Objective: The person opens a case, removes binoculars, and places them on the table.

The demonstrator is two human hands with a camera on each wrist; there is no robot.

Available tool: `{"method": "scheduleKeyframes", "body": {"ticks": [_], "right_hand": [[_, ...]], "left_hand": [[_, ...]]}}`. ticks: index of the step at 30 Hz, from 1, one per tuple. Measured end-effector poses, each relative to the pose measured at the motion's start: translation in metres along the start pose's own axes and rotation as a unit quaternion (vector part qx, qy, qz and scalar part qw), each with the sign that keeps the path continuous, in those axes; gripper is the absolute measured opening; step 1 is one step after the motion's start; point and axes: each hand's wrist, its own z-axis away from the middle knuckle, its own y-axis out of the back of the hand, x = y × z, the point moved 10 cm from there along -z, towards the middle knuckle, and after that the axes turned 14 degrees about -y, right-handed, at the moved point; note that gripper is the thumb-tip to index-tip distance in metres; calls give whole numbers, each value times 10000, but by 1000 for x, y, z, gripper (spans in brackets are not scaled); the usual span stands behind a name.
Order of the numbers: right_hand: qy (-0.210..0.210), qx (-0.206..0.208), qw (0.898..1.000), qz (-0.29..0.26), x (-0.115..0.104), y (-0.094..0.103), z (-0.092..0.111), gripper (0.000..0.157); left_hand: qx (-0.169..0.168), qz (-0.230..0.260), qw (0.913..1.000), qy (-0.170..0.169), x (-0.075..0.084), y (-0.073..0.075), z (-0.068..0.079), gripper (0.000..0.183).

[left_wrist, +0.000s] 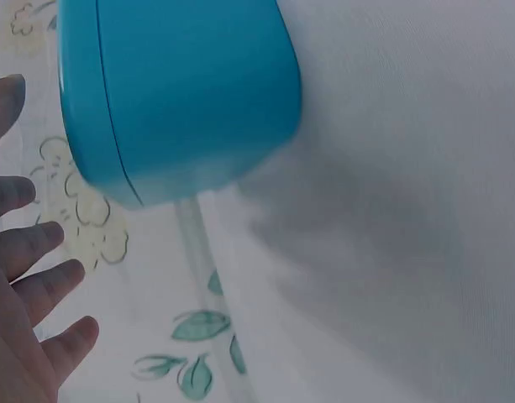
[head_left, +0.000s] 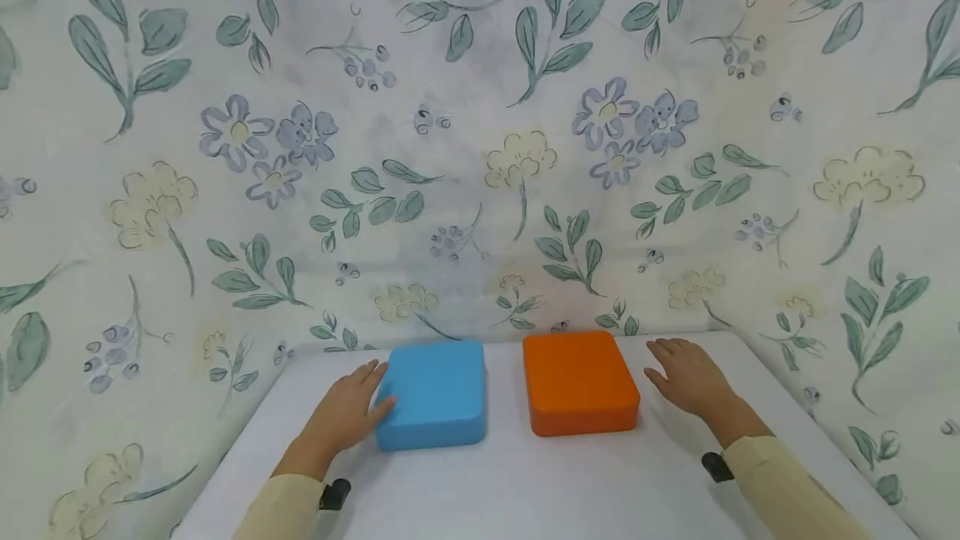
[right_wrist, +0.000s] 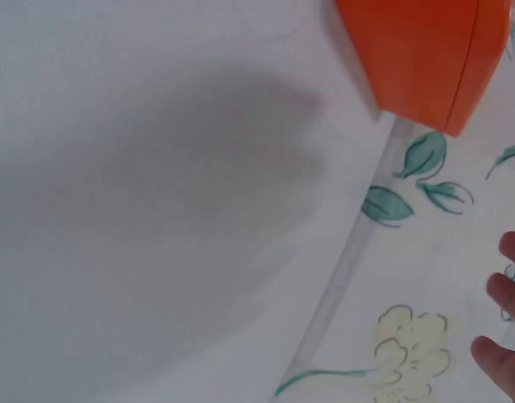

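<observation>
1. Your left hand (head_left: pixel 347 413) lies flat on the surface (head_left: pixel 525 482), fingers straight and a little spread. The thumb and fingertips reach the left edge of the blue box (head_left: pixel 435 394); they look to touch it, but the hand curls round nothing.
2. The blue box sits just right of that hand, at the left of the pair. It is close to square, so it has no clear long axis. In the left wrist view the blue box (left_wrist: pixel 177 92) shows a lid seam along its side, and your fingers (left_wrist: pixel 39 252) are spread beside it.
3. A narrow gap parts the blue box from the orange box (head_left: pixel 579 383); the two stand side by side and apart.
4. The orange box lies just left of your right hand, also close to square. In the right wrist view only a corner of the orange box (right_wrist: pixel 425 54) shows.
5. Your right hand (head_left: pixel 690 377) rests palm down, fingers straight, just beside the orange box's right edge. It holds nothing, and you can see a small gap.
6. Each hand is nearer its own box: left to blue, right to orange, each box inward of its hand.
</observation>
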Motion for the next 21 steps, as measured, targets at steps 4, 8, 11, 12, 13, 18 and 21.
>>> {"method": "scheduleKeyframes", "body": {"ticks": [4, 8, 11, 12, 13, 18, 21], "right_hand": [[-386, -277, 9967, -659, 1, -3, -12, 45], [-1016, -648, 9806, -1545, 9, -9, -22, 44], [-1212, -870, 9666, -2085, 9, -14, -29, 46], [-1251, -963, 9621, -2224, 8, -17, -31, 46], [-1305, -1063, 9572, -2356, 7, -21, -32, 47], [-1724, -1635, 9248, -2973, 6, -42, -35, 52], [-2046, -1916, 8947, -3479, 10, -56, -36, 55]], "left_hand": [[157, 390, 9991, 29, 8, -2, -11, 70], [232, 727, 9971, 5, 20, -5, -30, 64], [327, 1019, 9941, 175, 28, -4, -47, 59], [369, 1131, 9926, 233, 32, -4, -54, 57], [427, 1259, 9908, 245, 37, -3, -61, 56], [624, 1974, 9783, 3, 74, -10, -99, 52], [521, 2630, 9633, -122, 100, -22, -120, 53]]}}
